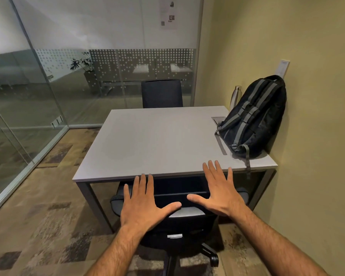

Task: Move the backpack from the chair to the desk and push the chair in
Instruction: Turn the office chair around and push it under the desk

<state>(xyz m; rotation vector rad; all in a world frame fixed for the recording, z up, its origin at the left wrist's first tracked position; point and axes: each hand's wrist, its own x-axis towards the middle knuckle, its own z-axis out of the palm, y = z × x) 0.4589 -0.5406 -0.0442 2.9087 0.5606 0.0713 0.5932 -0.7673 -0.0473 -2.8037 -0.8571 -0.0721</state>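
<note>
- Well, both hands are out in front of the person, palms down, fingers spread wide and gripping nothing.
- Left hand [145, 204] hangs over the black chair [183, 222], fingertips reaching up to the near edge of the desk [147, 140]; whether the palm actually touches the chair back cannot be told from this angle.
- Right hand [217, 192] is flat and splayed too, its fingertips overlapping the desk's front edge, thumb pointing in toward the left thumb.
- That chair sits tucked in at the near side, seat under the tabletop, backrest just at the desk edge, one caster and base leg showing at the bottom.
- Backpack [253, 118], black with grey straps, stands on the desk at its far right corner, leaning against the yellowish wall [317, 136], one grey strap dangling over the front edge.
- Just behind the backpack, a metal bottle [235, 96] stands upright beside the wall.
- A grey slot in the tabletop, a cable tray [220, 144], runs along the backpack's left side.
- Across the desk, a second dark chair [161, 94] faces this way, pushed up to the far edge.
- Glass partitions [38, 86] with a dotted band close off the left and back, a potted plant [84, 66] visible beyond them.
- Patterned brown carpet [48, 196] covers the floor.
</note>
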